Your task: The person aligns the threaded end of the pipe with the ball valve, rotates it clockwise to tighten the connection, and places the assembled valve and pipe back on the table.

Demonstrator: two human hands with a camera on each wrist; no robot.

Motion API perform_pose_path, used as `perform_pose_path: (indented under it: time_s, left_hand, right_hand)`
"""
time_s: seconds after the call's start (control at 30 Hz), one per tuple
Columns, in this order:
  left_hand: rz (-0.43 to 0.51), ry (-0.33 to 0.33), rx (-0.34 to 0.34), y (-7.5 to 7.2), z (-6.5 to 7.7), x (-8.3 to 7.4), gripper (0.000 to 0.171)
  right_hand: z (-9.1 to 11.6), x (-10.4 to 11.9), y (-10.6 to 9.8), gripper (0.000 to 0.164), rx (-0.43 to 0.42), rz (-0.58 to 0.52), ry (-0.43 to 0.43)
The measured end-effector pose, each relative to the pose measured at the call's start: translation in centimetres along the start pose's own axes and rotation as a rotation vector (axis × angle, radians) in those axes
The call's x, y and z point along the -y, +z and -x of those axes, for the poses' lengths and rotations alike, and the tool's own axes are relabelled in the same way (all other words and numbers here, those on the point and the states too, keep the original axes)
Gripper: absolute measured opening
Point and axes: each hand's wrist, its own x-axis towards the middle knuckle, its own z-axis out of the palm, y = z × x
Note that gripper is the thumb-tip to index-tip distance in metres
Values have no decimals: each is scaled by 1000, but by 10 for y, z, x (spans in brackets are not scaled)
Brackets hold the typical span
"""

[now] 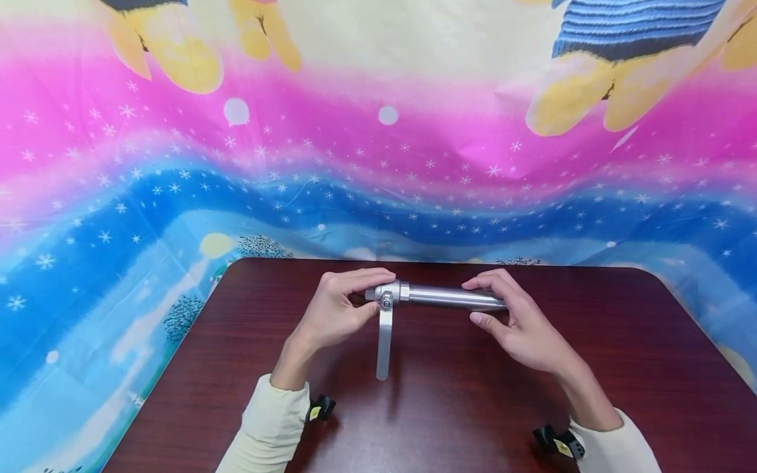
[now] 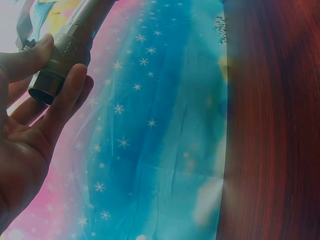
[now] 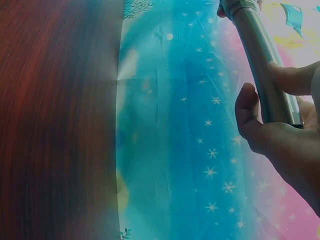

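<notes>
A steel ball valve point(image 1: 388, 292) with a flat lever handle point(image 1: 384, 345) is joined to a smooth metal pipe point(image 1: 443, 297). Both parts lie level above the table in the head view, the lever pointing toward the person. My left hand point(image 1: 337, 309) grips the valve's left end between thumb and fingers; the open round end point(image 2: 44, 93) faces the left wrist camera. Around the pipe's right end curls my right hand point(image 1: 523, 325), fingers on its upper side. In the right wrist view, the thumb point(image 3: 247, 102) stands slightly apart from the pipe point(image 3: 262, 65). The palm side is partly hidden.
Beneath the hands is a dark red-brown wooden table point(image 1: 455, 407). A colourful snowflake-patterned cloth point(image 1: 378, 144) hangs behind it and along its sides. Black wrist devices point(image 1: 321, 407) show at the cream sleeves point(image 1: 266, 420).
</notes>
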Motion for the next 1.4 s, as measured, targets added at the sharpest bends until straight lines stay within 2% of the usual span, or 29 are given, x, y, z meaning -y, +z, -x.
perform_pose_path:
  time_s: [0.37,0.77,0.9,1.13,1.4]
  left_hand:
    - [1,-13,2,-1,0,-3,45]
    - [-2,0,5,0,0,-1,46]
    - [-6,4,3,1,-1,0,46]
    - [11,-10,5,1,0,0,45]
    - [4,3,1,2,0,-2,44]
  right_hand:
    - [-1,1,-2,43,18,16,30]
    - [-1,-1,-2,31,76,-52,96]
    - [-1,-1,0,33,55,-30,91]
    - [0,0,1,48,12,14,39]
    - [-1,-2,0,46,11,5,30]
